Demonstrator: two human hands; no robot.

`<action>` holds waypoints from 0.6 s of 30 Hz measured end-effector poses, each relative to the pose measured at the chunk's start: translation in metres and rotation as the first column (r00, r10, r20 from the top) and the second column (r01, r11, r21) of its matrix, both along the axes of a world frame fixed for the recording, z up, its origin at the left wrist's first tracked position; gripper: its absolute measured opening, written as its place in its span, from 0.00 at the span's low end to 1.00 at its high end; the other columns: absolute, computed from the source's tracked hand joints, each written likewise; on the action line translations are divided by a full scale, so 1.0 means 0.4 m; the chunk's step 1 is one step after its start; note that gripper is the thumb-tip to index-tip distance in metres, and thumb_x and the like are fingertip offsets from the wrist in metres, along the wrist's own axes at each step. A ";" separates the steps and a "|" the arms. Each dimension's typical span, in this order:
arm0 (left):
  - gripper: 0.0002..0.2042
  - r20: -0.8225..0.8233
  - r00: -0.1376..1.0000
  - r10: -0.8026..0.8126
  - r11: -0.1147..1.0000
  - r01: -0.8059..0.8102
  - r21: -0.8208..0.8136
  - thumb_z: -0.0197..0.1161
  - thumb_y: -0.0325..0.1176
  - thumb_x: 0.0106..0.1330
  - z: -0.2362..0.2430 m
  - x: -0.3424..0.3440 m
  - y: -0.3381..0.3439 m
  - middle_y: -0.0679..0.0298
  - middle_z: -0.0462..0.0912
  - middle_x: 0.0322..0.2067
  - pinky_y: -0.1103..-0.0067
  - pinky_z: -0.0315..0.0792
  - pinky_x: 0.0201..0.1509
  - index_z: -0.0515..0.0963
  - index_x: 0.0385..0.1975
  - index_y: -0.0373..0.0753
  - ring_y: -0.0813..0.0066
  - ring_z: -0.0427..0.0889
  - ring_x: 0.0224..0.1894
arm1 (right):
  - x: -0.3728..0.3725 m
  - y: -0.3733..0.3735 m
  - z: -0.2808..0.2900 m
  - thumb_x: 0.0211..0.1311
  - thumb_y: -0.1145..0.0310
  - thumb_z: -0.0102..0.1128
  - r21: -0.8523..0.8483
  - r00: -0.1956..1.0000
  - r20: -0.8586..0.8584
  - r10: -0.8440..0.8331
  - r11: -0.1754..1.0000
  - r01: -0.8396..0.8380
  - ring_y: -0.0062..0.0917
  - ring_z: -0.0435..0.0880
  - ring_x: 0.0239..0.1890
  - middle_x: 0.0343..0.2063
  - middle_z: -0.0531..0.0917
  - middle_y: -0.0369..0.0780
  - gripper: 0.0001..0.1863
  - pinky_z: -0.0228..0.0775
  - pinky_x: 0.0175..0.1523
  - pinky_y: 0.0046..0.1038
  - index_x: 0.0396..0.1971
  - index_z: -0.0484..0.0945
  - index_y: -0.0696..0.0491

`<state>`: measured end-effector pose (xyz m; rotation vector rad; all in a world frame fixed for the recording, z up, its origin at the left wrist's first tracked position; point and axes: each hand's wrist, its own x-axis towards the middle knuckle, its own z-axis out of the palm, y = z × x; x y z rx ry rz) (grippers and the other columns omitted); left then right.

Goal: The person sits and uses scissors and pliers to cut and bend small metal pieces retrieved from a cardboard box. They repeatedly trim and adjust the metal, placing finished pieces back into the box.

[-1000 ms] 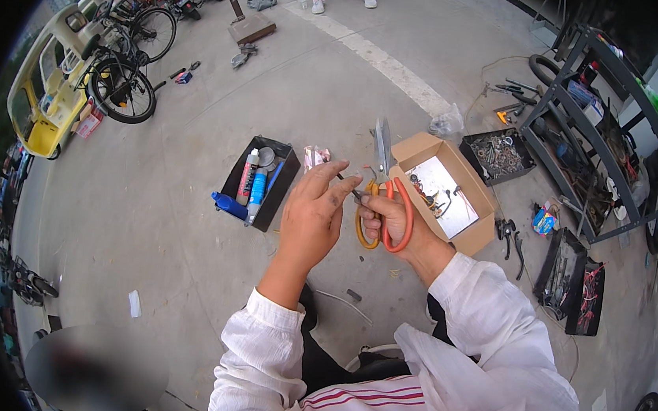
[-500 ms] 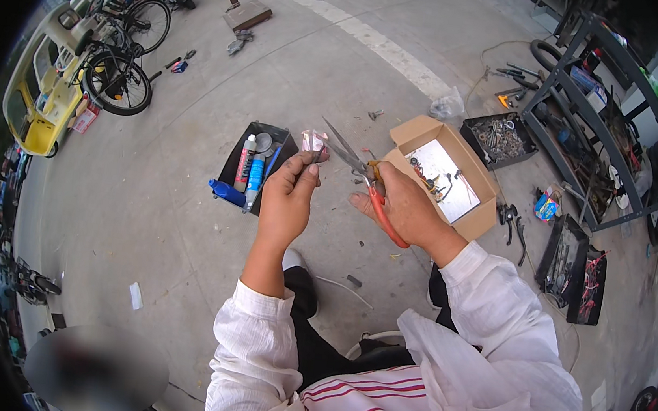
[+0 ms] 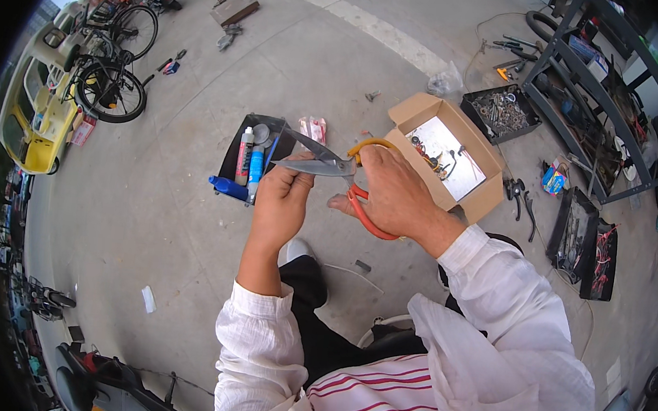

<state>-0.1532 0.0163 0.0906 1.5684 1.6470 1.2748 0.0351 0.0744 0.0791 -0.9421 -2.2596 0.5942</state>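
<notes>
Scissors, blades spread, lie level, tips frame-left. Right hand grip closed thru orange handles; left hand fist just under blades.

Down at the bottom of the frame, here is the person, seen from above. A loose white overshirt fills the lower right, its cloth creased and billowing, long sleeves running up toward mid-frame. The left sleeve ends in a gathered, slightly frayed cuff at the wrist; the right sleeve ends in a folded cuff just below centre. Under the open shirt, at the lower edge, a white top with red horizontal stripes shows through. Dark trousers run up between the sleeves, and a pale shoe tip peeks out at centre. Both hands are bare: left hand, right hand.
</notes>
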 end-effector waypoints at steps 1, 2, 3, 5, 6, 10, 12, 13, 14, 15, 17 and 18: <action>0.09 -0.015 1.000 -0.003 1.000 0.003 0.009 0.56 0.28 0.68 0.002 0.001 0.000 0.67 0.77 0.29 0.82 0.68 0.36 0.77 0.43 0.30 0.81 0.73 0.32 | -0.001 0.000 -0.003 0.46 0.38 0.67 -0.005 1.000 -0.007 0.003 1.000 -0.003 0.44 0.77 0.36 0.29 0.77 0.52 0.38 0.68 0.43 0.38 0.32 0.69 0.63; 0.09 -0.031 1.000 -0.003 1.000 0.003 0.019 0.56 0.27 0.67 0.005 0.000 -0.001 0.64 0.78 0.29 0.81 0.69 0.36 0.77 0.42 0.30 0.79 0.73 0.31 | -0.003 0.000 -0.003 0.46 0.38 0.67 -0.021 1.000 -0.003 0.007 1.000 -0.007 0.45 0.78 0.36 0.29 0.77 0.52 0.38 0.68 0.43 0.38 0.32 0.69 0.64; 0.09 -0.046 0.999 -0.002 1.000 0.004 0.029 0.57 0.27 0.67 0.007 -0.001 -0.002 0.62 0.79 0.30 0.80 0.70 0.36 0.77 0.42 0.30 0.77 0.74 0.31 | -0.004 0.000 -0.001 0.46 0.38 0.67 -0.037 1.000 0.002 0.010 0.999 -0.010 0.45 0.78 0.36 0.28 0.78 0.52 0.39 0.69 0.42 0.39 0.32 0.69 0.64; 0.09 -0.029 1.000 0.009 1.000 -0.009 -0.006 0.57 0.27 0.67 0.009 0.000 -0.002 0.63 0.79 0.29 0.81 0.69 0.35 0.77 0.41 0.30 0.77 0.74 0.30 | -0.007 -0.003 0.004 0.45 0.38 0.67 -0.075 1.000 0.018 0.011 0.997 -0.010 0.45 0.79 0.36 0.28 0.78 0.53 0.39 0.70 0.42 0.39 0.33 0.69 0.65; 0.08 -0.019 1.000 0.014 1.000 -0.015 -0.023 0.57 0.27 0.67 0.009 0.002 -0.001 0.63 0.78 0.28 0.81 0.69 0.35 0.77 0.41 0.30 0.78 0.74 0.30 | -0.009 -0.004 0.006 0.45 0.38 0.67 -0.097 1.000 0.029 0.009 0.995 -0.006 0.46 0.80 0.35 0.28 0.78 0.53 0.40 0.70 0.42 0.39 0.33 0.69 0.65; 0.07 0.055 0.997 0.060 0.998 -0.060 0.009 0.58 0.27 0.66 0.011 0.006 0.000 0.67 0.78 0.27 0.82 0.68 0.34 0.78 0.39 0.31 0.80 0.73 0.29 | -0.014 -0.008 0.020 0.45 0.37 0.66 -0.149 0.998 0.053 0.014 0.989 -0.006 0.46 0.81 0.36 0.28 0.79 0.54 0.41 0.73 0.40 0.39 0.34 0.69 0.66; 0.06 0.258 0.963 0.074 0.996 -0.086 0.033 0.59 0.26 0.65 0.009 0.018 0.004 0.68 0.78 0.27 0.83 0.68 0.34 0.78 0.38 0.32 0.82 0.73 0.29 | -0.019 -0.009 0.016 0.45 0.39 0.68 -0.201 0.997 0.071 0.008 0.979 0.007 0.46 0.79 0.37 0.31 0.79 0.52 0.39 0.70 0.42 0.40 0.35 0.68 0.63; 0.06 0.246 0.966 0.074 0.996 -0.086 0.036 0.59 0.26 0.65 0.007 0.014 0.005 0.68 0.78 0.28 0.84 0.68 0.35 0.78 0.38 0.32 0.82 0.73 0.29 | -0.022 -0.010 0.014 0.45 0.40 0.69 -0.228 0.997 0.080 0.006 0.974 0.013 0.45 0.78 0.38 0.32 0.78 0.51 0.38 0.69 0.43 0.40 0.36 0.68 0.62; 0.05 0.235 0.969 0.074 0.996 -0.086 0.039 0.59 0.26 0.65 0.002 0.008 0.007 0.69 0.78 0.28 0.84 0.68 0.35 0.78 0.37 0.32 0.83 0.73 0.29 | -0.023 -0.010 0.016 0.45 0.40 0.69 -0.234 0.996 0.092 0.003 0.972 0.019 0.45 0.78 0.38 0.32 0.78 0.51 0.38 0.69 0.43 0.40 0.36 0.68 0.62; 0.05 0.223 0.972 0.075 0.995 -0.087 0.042 0.60 0.25 0.65 -0.001 0.004 0.007 0.69 0.79 0.28 0.84 0.68 0.35 0.79 0.36 0.32 0.83 0.73 0.30 | -0.024 -0.011 0.019 0.44 0.40 0.69 -0.240 0.995 0.104 0.000 0.970 0.025 0.45 0.78 0.38 0.32 0.78 0.51 0.38 0.69 0.43 0.40 0.36 0.68 0.62; 0.05 0.263 0.962 0.072 0.995 -0.089 0.053 0.59 0.25 0.65 -0.001 0.007 0.005 0.68 0.79 0.28 0.85 0.68 0.35 0.79 0.36 0.32 0.84 0.73 0.30 | -0.025 -0.011 0.013 0.45 0.39 0.68 -0.121 0.998 0.057 -0.019 0.992 0.025 0.45 0.78 0.36 0.30 0.78 0.50 0.39 0.69 0.42 0.40 0.35 0.68 0.62; 0.05 0.284 0.956 0.069 0.994 -0.089 0.060 0.59 0.25 0.65 -0.002 0.009 0.005 0.68 0.80 0.29 0.85 0.68 0.35 0.79 0.36 0.32 0.84 0.73 0.30 | -0.024 -0.008 -0.003 0.45 0.38 0.67 0.007 1.000 -0.004 -0.027 1.000 0.027 0.45 0.79 0.34 0.27 0.78 0.50 0.39 0.70 0.41 0.41 0.35 0.68 0.63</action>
